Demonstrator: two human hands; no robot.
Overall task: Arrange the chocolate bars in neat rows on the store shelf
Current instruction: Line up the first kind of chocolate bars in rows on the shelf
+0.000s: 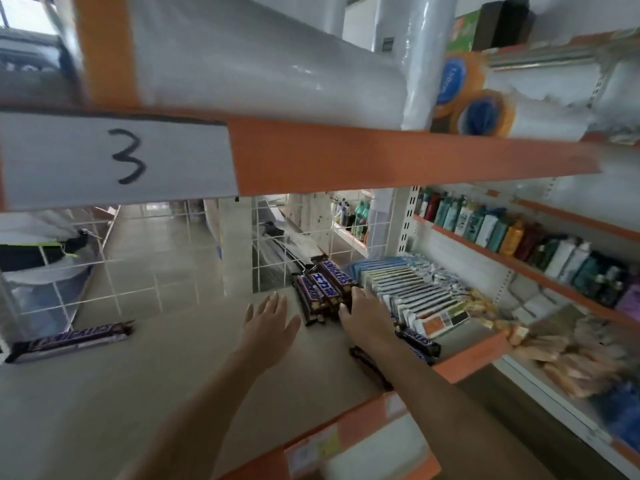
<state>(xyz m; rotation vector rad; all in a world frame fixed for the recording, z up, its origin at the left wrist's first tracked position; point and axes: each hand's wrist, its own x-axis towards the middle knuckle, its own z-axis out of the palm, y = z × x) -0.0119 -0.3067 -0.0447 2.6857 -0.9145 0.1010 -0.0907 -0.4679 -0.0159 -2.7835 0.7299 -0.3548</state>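
Neither grip holds anything: the left hand [268, 320] hovers spread just beside the Snickers stack [323, 289], the right hand [360, 311] presses its flank, a careless shove could topple it; one stray bar [71, 341] lies well apart.

The right hand [363, 311] covers the near ends of the stacked Snickers bars [323, 289], so whether its fingers curl round them cannot be told. Nearer than that stack, the right forearm hides most of another group of Snickers bars [417, 341] and part of a dark wrapper [369, 367] lying beside the arm. Far left of the stack, a lone Snickers bar [71, 341] is smeared, its lettering hard to read. Right of the stack, the bottles [519, 237] and tan packets [568, 355] are too blurred to identify.
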